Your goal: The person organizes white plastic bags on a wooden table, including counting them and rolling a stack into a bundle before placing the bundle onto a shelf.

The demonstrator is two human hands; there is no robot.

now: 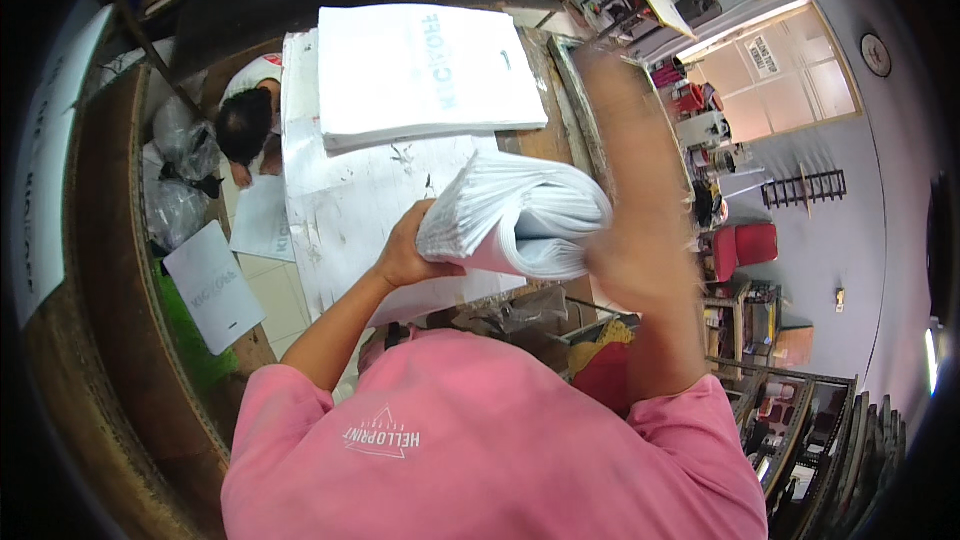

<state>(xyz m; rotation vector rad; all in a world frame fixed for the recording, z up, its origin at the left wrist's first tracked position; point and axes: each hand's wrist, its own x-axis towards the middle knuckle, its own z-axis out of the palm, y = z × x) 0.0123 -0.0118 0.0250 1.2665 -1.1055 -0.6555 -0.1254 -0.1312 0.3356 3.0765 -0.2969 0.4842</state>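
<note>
My left hand (pixel 408 252) is closed on the left edge of a thick bundle of white flat bags (pixel 520 210). The bundle is bent over into a loose roll, its many layers fanned toward my left hand. My right hand (pixel 622 265) is smeared by motion at the bundle's right end, and the right arm is a blur too; its fingers cannot be made out. Beyond the bundle lies a neat pile of white bags (pixel 420 70) with pale grey print and a small handle slot. Both rest over a white-covered table (pixel 340 205) with dark stains.
At the left a person (pixel 248 125) is crouched low, a hand by a white bag (pixel 265 225) on the floor. Another printed bag (pixel 213 285) lies nearer. Clear plastic bags (pixel 185 145) are heaped beside them. A red chair (pixel 745 250) and shelves (pixel 790 430) stand at the right.
</note>
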